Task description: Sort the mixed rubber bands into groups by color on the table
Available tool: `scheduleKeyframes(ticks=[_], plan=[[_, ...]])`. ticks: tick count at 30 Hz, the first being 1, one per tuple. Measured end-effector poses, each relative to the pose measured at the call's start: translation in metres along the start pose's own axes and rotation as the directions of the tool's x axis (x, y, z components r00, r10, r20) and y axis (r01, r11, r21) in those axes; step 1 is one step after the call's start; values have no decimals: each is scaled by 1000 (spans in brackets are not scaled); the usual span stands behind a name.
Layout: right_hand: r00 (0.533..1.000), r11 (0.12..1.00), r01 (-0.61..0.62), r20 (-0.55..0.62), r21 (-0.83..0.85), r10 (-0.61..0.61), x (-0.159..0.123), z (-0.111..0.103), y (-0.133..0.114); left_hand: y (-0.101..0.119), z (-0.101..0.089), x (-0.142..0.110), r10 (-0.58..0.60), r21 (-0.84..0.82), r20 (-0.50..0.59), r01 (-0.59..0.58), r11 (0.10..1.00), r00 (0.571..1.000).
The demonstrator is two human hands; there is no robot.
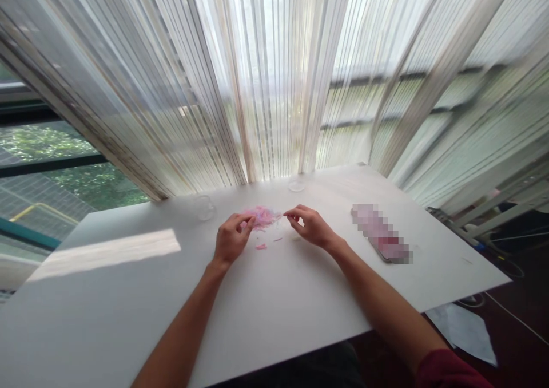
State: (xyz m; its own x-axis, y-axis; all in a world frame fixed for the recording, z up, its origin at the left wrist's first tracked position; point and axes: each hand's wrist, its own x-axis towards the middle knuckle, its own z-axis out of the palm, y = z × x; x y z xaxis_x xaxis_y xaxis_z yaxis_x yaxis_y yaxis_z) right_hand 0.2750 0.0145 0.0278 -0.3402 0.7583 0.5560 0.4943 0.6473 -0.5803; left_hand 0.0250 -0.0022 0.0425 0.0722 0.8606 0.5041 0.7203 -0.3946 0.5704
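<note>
A loose heap of thin pink and lilac shreds (262, 215) lies on the white table (274, 296). At its left edge my left hand (233, 236) is closed in a pinch; what sits between thumb and fingers is too small to make out. On the heap's right side my right hand (311, 225) also pinches, thumb against forefinger. A thin pale bit may be at its fingertips, but I cannot tell what it is. A small pink scrap (261, 246) and a thin sliver (278, 240) lie in front of the heap.
Two clear round dishes or lids stand behind, one at the left (205, 208) and one at the back (296, 186). A blurred-out pink flat object (380, 233) rests right of my right arm. Sheer striped curtains (274, 79) hang along the far edge. Papers (465, 331) lie below, right.
</note>
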Motion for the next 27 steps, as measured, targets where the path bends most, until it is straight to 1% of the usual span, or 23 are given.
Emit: scheduleKeyframes(ticks=[2,4,6,8,11,15,21,27], plan=[[1000,999,28,11,18,-28,-2,3,-8,0,2,-2,-103,-156,8,103,982,995],[999,998,52,9,31,-52,-3,6,-17,2,5,-5,-180,-313,88,199,929,980],[998,996,66,-3,53,-66,-4,9,-25,5,7,-7,-187,-444,180,250,860,966],[997,994,70,-19,85,-69,-5,11,-31,10,8,-8,-160,-522,251,273,808,955],[998,990,65,-28,127,-62,-5,13,-38,16,8,-10,-130,-557,330,304,773,935],[999,985,44,6,167,-46,-7,14,-40,18,8,-12,-113,-577,398,344,741,911],[999,982,40,13,186,-44,-6,11,-43,14,13,-14,-92,-561,384,311,767,919],[999,986,26,27,163,-31,-5,9,-43,14,14,-16,-91,-516,394,303,801,914]])
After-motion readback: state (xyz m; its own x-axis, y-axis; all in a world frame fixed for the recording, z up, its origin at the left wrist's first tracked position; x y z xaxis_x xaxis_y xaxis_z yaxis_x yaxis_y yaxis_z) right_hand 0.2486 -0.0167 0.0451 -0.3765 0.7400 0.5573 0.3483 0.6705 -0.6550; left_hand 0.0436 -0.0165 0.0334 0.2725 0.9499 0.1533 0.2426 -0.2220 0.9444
